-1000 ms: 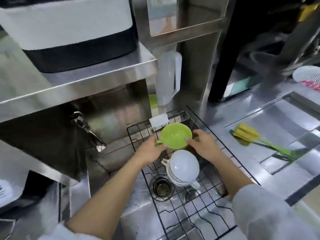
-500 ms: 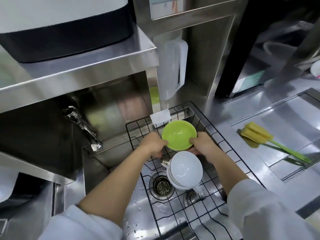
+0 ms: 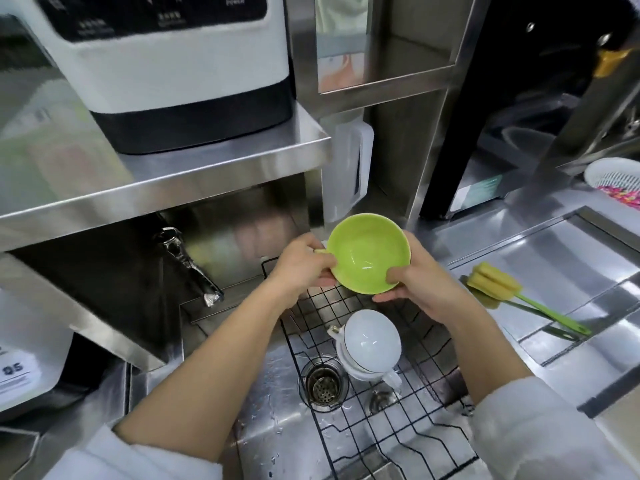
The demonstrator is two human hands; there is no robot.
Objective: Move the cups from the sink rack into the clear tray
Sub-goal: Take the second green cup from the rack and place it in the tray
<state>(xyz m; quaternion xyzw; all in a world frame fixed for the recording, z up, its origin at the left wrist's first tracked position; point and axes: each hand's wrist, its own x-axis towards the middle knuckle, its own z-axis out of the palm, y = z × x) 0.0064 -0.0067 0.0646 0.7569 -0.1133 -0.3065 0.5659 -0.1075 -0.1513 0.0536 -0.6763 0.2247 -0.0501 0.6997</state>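
Note:
A green cup (image 3: 367,252) is held above the black wire sink rack (image 3: 408,403), tilted with its inside facing me. My left hand (image 3: 304,263) grips its handle side and my right hand (image 3: 420,285) holds its right rim and underside. Below them, stacked white cups (image 3: 370,344) with handles rest on the rack inside the steel sink. The clear tray is not in view.
A faucet (image 3: 188,266) juts out at the left under a steel shelf (image 3: 166,181) carrying a white and black appliance (image 3: 173,64). A clear pitcher (image 3: 349,174) stands behind the rack. A yellow sponge brush (image 3: 498,289) lies on the right counter, a white basket (image 3: 616,180) at the far right.
Both hands have lifted the green cup up off the rack and away from the white cups. The white cups stay in place.

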